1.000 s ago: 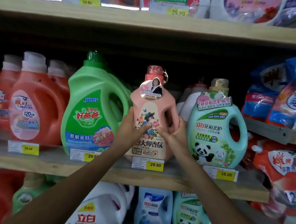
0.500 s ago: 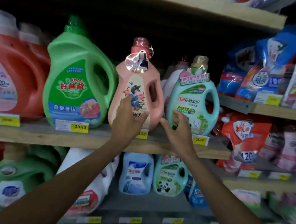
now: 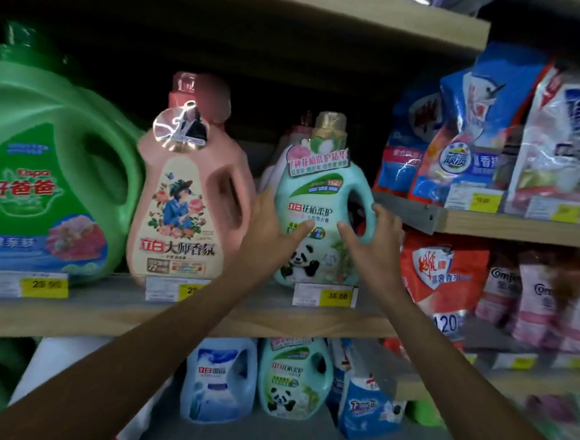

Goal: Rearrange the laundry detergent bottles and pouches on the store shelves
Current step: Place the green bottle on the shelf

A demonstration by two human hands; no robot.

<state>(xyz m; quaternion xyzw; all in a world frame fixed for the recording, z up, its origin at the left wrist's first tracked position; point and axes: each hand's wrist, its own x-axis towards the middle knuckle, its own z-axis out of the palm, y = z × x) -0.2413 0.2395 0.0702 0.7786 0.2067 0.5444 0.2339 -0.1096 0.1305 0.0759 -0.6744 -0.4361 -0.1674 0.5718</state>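
Note:
A teal detergent bottle (image 3: 318, 194) with a panda label and a gold cap stands on the middle shelf (image 3: 103, 313). My left hand (image 3: 267, 232) wraps its left side, thumb on the front label. My right hand (image 3: 372, 242) holds its right side, fingers curled on the handle. To its left a pink bottle (image 3: 179, 212) with a flower label stands upright, touched by neither hand. A big green bottle (image 3: 44, 185) stands further left. Another bottle stands half hidden behind the teal one.
Blue and white pouches (image 3: 475, 147) crowd a higher shelf at right, with red pouches (image 3: 443, 265) and pink ones below. A blue bottle (image 3: 219, 379) and a second panda bottle (image 3: 291, 378) stand on the lower shelf. Yellow price tags (image 3: 324, 295) line the shelf edge.
Both hands left the pink bottle and moved right onto the teal panda bottle. The view has shifted right and closer.

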